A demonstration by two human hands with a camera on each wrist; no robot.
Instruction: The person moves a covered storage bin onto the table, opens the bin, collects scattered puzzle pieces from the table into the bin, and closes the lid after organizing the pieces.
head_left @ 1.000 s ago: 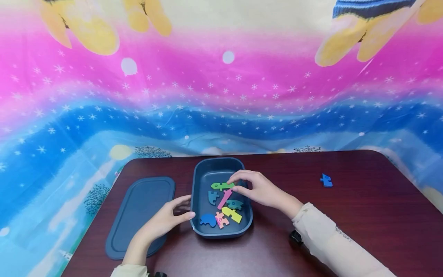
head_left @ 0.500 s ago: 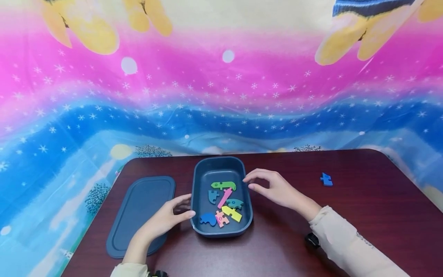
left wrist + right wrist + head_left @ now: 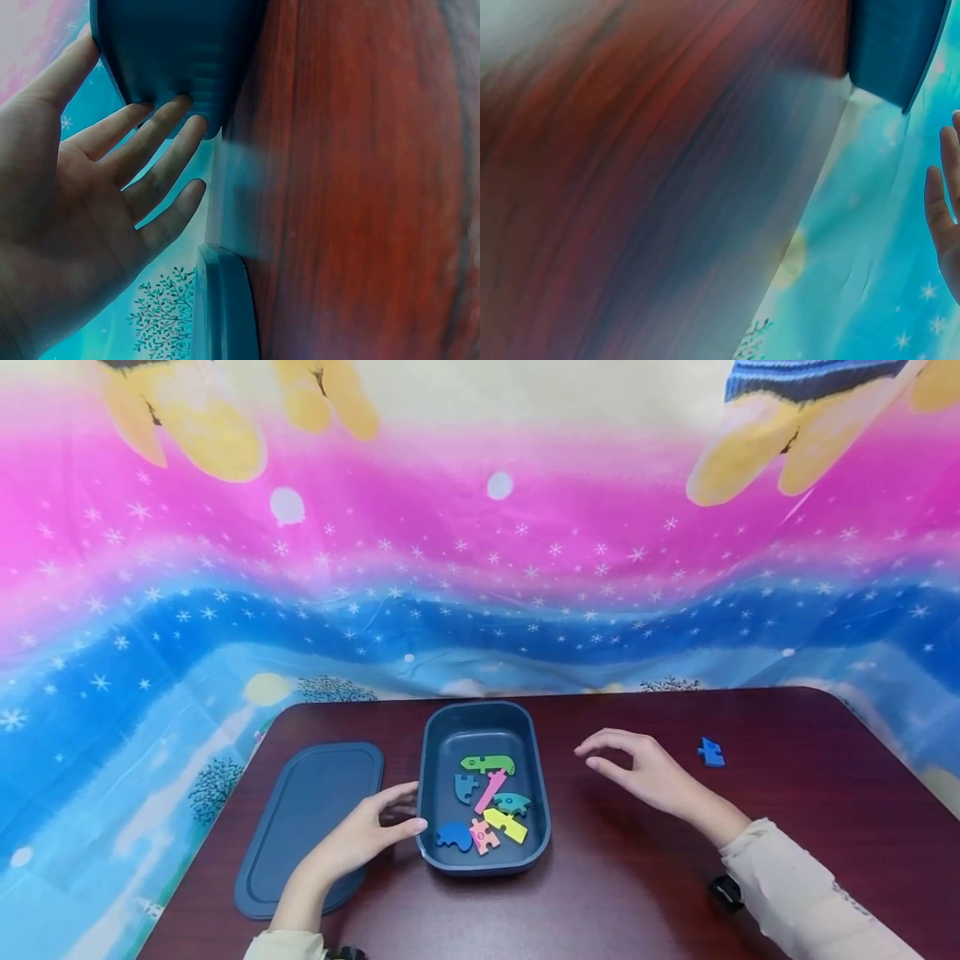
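Observation:
My left hand (image 3: 365, 831) rests against the left side of a dark blue-grey box (image 3: 484, 868), thumb at the rim. In the left wrist view its fingers (image 3: 161, 172) lie fairly straight, tips at the box wall. Inside the box are several puzzle pieces: a green piece (image 3: 487, 764), a pink piece (image 3: 491, 792), a yellow piece (image 3: 506, 825), an orange-pink piece (image 3: 483, 836), a blue piece (image 3: 454, 836) and two teal ones. My right hand (image 3: 651, 768) hovers over the table between the box and a lone blue puzzle piece (image 3: 711, 752), holding nothing, fingers loosely bent.
The matching flat lid (image 3: 300, 810) lies on the dark wood table (image 3: 622, 902) left of the box, partly behind my left forearm. A printed cloth (image 3: 480, 560) hangs right behind the table's far edge.
My right hand has drawn back from the green piece, out of the box and rightward over the table. The green piece stays in the box. My left hand keeps its place.

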